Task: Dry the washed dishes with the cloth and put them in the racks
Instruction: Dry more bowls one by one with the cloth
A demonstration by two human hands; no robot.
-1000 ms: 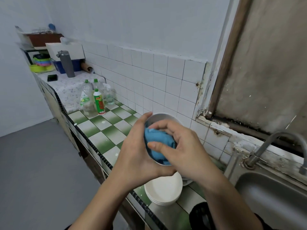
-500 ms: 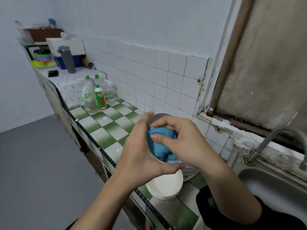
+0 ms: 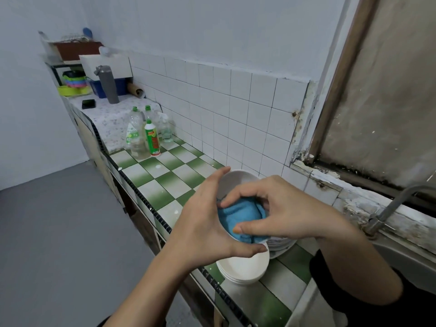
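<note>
Now the left hand (image 3: 204,228) cups the bowl (image 3: 238,181), mouth tilted toward the right hand (image 3: 291,213), which pinches the cloth (image 3: 239,214) inside.

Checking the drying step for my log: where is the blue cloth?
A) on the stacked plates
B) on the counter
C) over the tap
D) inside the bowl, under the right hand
D: the right hand grips the blue cloth inside the white bowl, which the left hand holds.

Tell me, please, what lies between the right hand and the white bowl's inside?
The blue cloth, which the right hand holds inside the white bowl; the head view shows it.
</note>
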